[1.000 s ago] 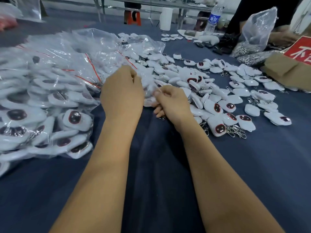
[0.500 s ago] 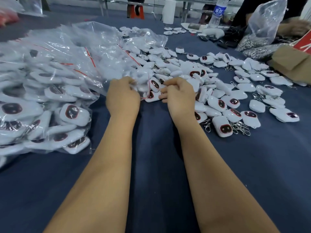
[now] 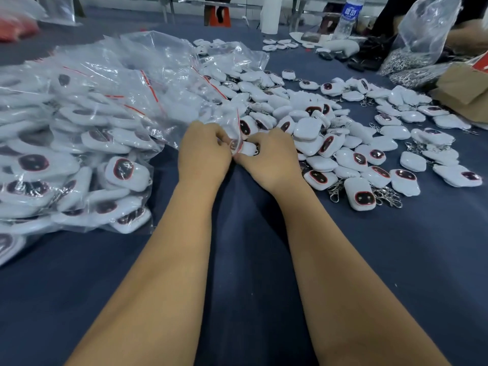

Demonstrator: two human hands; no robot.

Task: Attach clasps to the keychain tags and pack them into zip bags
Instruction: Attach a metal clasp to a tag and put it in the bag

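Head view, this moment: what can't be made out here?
- Head view: whether the tag is fully inside the zip bag; the left hand and right hand cover the opening.
- Head view: whether that tag has a clasp; fingers hide it.
- Head view: the packed bags run past the left edge, so no count.
- Head view: the bottle label is too small to read.

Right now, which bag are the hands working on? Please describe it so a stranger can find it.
Start at the big heap of packed zip bags on the left of the dark blue table. At its right edge, the left hand and right hand meet. The small zip bag pinched between them is the only one held, its red strip by the fingertips.
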